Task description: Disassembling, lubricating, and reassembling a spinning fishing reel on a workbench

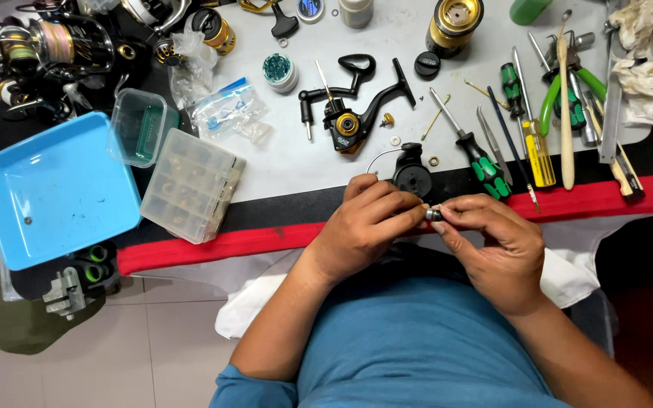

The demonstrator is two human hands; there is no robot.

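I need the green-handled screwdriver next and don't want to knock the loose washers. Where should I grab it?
Take the green-and-black screwdriver by its ribbed handle, coming from the table's near edge beside the right hand. The handle points toward you, clear of the small washer; the thin shaft runs away toward the black reel body.

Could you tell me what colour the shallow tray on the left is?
Light blue tray, clearest in the head view.

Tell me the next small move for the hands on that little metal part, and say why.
Probably a slight turn or press of the small metal part between the fingers. Both the left hand and the right hand pinch it together at the table edge, just below the black rotor piece, so it seems mid-fitting, though its details are too small to tell.
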